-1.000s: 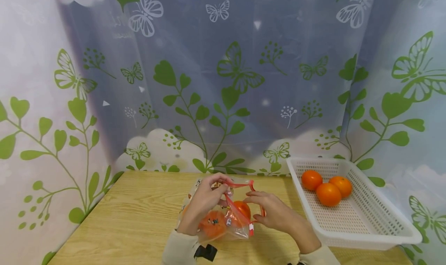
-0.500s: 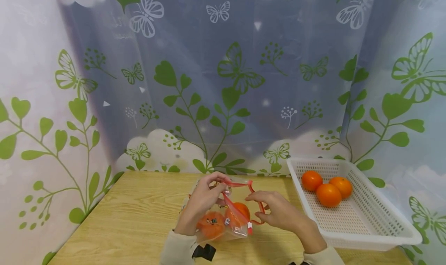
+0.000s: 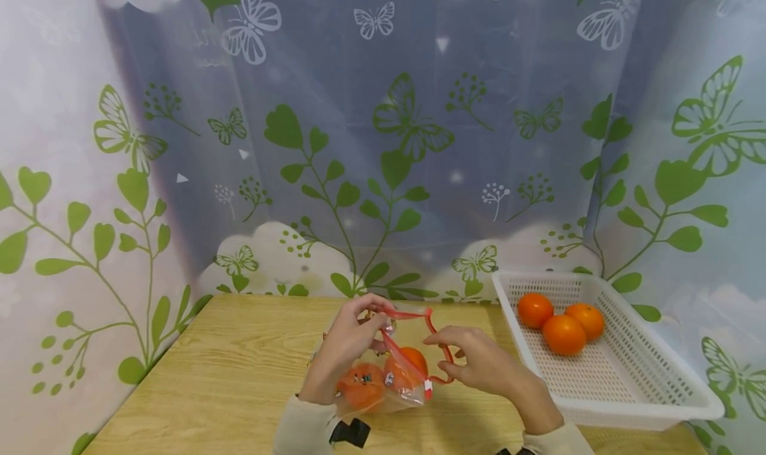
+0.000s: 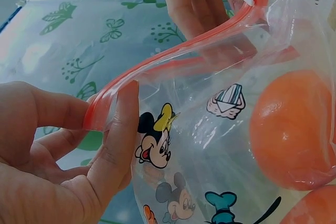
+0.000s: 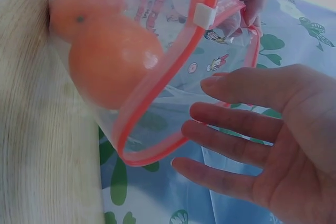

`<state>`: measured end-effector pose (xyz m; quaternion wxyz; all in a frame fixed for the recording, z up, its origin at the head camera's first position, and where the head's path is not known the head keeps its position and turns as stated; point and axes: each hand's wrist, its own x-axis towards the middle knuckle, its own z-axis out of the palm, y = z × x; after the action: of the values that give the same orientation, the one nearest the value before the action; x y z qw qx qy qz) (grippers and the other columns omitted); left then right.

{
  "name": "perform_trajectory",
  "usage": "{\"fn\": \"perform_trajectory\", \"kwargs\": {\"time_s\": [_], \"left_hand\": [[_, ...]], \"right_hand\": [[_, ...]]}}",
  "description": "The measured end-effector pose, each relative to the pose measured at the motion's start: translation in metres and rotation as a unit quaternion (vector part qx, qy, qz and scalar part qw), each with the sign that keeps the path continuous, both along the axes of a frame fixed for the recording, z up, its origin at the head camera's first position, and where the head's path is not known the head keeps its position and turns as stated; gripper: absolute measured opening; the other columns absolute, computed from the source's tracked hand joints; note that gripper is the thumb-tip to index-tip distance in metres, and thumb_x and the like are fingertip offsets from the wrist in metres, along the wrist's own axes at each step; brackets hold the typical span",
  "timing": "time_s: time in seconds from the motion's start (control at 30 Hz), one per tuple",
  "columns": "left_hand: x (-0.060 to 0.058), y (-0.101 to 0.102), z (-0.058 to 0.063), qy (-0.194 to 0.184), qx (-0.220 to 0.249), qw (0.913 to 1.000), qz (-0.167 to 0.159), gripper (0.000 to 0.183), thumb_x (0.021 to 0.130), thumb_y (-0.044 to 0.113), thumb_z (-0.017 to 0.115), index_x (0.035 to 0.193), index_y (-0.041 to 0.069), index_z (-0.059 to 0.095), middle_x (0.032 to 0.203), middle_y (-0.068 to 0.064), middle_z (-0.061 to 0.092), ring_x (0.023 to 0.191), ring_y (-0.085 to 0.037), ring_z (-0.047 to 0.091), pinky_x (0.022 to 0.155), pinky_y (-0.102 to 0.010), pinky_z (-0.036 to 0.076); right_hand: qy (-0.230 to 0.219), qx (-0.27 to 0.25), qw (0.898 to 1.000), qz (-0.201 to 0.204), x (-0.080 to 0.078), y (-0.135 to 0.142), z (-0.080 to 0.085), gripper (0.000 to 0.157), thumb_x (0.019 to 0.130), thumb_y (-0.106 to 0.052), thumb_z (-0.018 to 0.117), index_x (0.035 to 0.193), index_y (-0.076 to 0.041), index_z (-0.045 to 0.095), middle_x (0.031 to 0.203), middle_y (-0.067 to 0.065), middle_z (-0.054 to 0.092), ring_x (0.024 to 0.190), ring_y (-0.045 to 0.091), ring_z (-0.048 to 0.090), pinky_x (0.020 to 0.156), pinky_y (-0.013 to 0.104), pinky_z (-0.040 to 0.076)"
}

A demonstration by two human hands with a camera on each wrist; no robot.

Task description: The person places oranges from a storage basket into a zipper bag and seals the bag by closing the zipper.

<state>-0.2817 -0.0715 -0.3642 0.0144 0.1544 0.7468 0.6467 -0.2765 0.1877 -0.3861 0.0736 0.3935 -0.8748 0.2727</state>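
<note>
A clear zip bag [image 3: 413, 395] with a red band round its mouth stands on the table, its mouth spread wide. Two oranges [image 5: 113, 61] lie inside, seen through plastic printed with cartoon figures [image 4: 156, 140]. My left hand [image 3: 344, 342] pinches one corner of the red band between thumb and fingers; the left wrist view shows this grip closely. On the opposite side of the mouth is my right hand [image 3: 487, 368], its fingers extended and spread, with fingertips [image 5: 210, 85] right by the red band. A white slider [image 5: 204, 16] sits on the band's near end.
To the right, a white plastic basket [image 3: 634, 402] holds three loose oranges [image 3: 564, 334]. The wooden table [image 3: 227, 362] ends at a patterned curtain [image 3: 335, 175] behind, with more curtain on both sides.
My right hand has shifted slightly right and its fingers have loosened by the bag's mouth. The bag has moved a little left; my left hand keeps its pinch on the corner.
</note>
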Motion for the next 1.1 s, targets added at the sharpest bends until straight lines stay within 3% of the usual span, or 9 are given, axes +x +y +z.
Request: {"fn": "perform_trajectory", "kwargs": {"time_s": [0.17,0.57,1.1], "left_hand": [[0.000,0.000,-0.001,0.002,-0.004,1.0000,-0.001,0.018,0.106,0.011,0.055,0.116,0.006,0.068,0.115,-0.018,0.059,0.076,-0.020,0.067,0.065,-0.033,0.064],[-0.001,0.001,-0.001,0.005,-0.004,0.9999,-0.009,0.018,0.106,0.011,0.055,0.116,0.005,0.069,0.116,-0.019,0.059,0.072,-0.019,0.065,0.064,-0.032,0.063],[-0.001,0.003,-0.003,0.004,-0.004,0.9999,-0.012,0.018,0.105,0.011,0.056,0.116,0.006,0.069,0.115,-0.019,0.060,0.071,-0.018,0.066,0.065,-0.034,0.064]], "right_hand": [[0.003,-0.002,1.000,-0.002,0.001,0.003,0.002,0.032,0.089,-0.001,0.076,0.121,-0.005,0.073,0.113,0.007,0.076,0.099,0.019,0.070,0.075,0.021,0.060],[-0.002,0.008,0.999,-0.032,0.004,0.020,0.015,0.031,0.092,-0.014,0.077,0.122,-0.008,0.073,0.120,0.010,0.075,0.106,0.030,0.070,0.078,0.032,0.061],[-0.013,0.034,0.998,-0.057,0.001,0.040,0.030,0.034,0.094,-0.019,0.076,0.126,-0.010,0.070,0.128,0.010,0.072,0.111,0.035,0.068,0.084,0.049,0.062]]}}
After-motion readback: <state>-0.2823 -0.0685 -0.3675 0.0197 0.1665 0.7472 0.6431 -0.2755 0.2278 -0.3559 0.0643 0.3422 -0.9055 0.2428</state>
